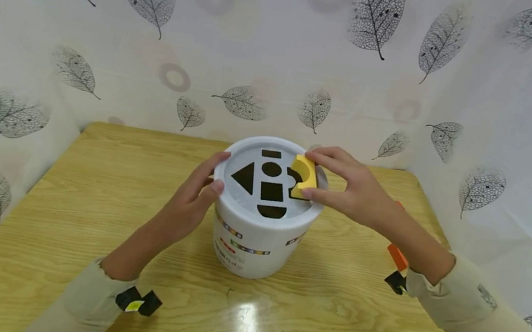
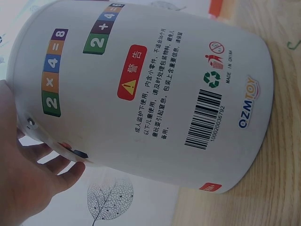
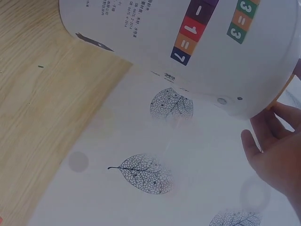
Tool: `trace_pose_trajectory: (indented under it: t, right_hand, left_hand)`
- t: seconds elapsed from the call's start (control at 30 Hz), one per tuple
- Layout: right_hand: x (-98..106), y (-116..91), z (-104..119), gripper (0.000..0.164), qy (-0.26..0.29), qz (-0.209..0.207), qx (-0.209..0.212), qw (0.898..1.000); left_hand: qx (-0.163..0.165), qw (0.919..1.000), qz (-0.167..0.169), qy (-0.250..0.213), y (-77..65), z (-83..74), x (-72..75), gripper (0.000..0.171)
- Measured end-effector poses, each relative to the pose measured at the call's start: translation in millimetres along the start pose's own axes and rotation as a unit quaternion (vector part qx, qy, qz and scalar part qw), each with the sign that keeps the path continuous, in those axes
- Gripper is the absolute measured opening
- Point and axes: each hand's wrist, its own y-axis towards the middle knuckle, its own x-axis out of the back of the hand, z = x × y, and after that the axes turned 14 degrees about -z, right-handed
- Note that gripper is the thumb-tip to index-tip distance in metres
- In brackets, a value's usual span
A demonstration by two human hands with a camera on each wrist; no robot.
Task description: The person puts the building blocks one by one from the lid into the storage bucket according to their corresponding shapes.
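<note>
A white shape-sorter bucket [image 1: 254,257] stands upright on the table, its lid [image 1: 241,202] cut with dark shaped holes. My right hand [image 1: 351,185] pinches a yellow arch-shaped block [image 1: 311,176] by its two ends, thumb at the near end and fingers at the far one. The block overlaps the arch-shaped hole at the lid's right side. On the left, my left hand [image 1: 192,193] touches the bucket's rim with thumb and fingers spread. In the left wrist view its fingers [image 2: 59,172] lie against the bucket's side. The right wrist view mostly hides the block behind the rim.
The wooden table [image 1: 105,195] meets a pale leaf-printed cloth [image 1: 270,60] at the back and sides. Partly behind my right forearm lies an orange-red piece [image 1: 397,257]. Small black devices sit at both cuffs.
</note>
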Motion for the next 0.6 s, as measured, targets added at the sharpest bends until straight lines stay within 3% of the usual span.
trace_pose_trajectory:
  t: [0.4, 0.6]
  right_hand:
    - [-7.6, 0.6, -2.2, 0.063, -0.032, 0.008, 0.041, 0.999]
    - [-8.5, -0.8, -1.1, 0.066, -0.044, 0.011, 0.036, 0.998]
  left_hand:
    - [-0.005, 1.0, 0.001, -0.003, 0.4, 1.4, -0.7, 0.056]
    - [-0.003, 1.0, -0.001, -0.003, 0.2, 0.5, -0.8, 0.056]
